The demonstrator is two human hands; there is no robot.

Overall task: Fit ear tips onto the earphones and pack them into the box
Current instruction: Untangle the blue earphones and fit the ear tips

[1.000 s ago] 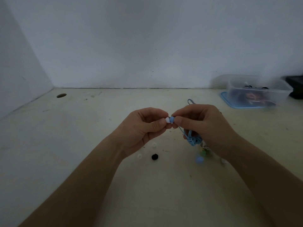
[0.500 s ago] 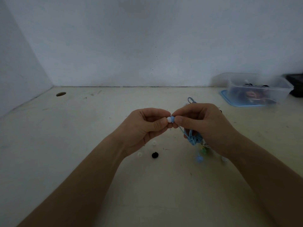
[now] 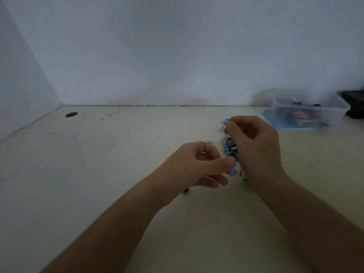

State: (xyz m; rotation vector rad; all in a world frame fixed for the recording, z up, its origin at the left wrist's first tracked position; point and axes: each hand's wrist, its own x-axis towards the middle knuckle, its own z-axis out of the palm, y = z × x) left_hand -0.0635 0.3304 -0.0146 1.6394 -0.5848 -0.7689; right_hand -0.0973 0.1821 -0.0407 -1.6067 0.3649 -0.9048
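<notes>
One round hole (image 3: pixel 71 114) sits far left in the pale table (image 3: pixel 98 184). Two bare hands work near the middle. The left hand (image 3: pixel 197 166) has its fingers curled and its thumb stretched right. One black ear tip (image 3: pixel 185 191) peeks out from under its wrist, on the table. Blur hides whether this hand pinches anything. Just beneath its thumb tip hangs one blue earbud (image 3: pixel 233 172). To its right and farther off, the right hand (image 3: pixel 256 146) pinches a second blue earbud (image 3: pixel 226 121) between thumb and forefinger, with a whitish ear tip (image 3: pixel 223 121) on its left end. The bundled blue cable (image 3: pixel 230 150) hangs from this grip, between the two hands and against the right palm. A few pale loose ear tips (image 3: pixel 209 142) lie on the table beyond the hands, too blurred to count. A small green piece (image 3: pixel 243 183) shows below the right hand. Far right stands one clear plastic box (image 3: pixel 334 112) on one blue lid (image 3: pixel 275 124), well apart from both hands, with dark, blurred contents.
</notes>
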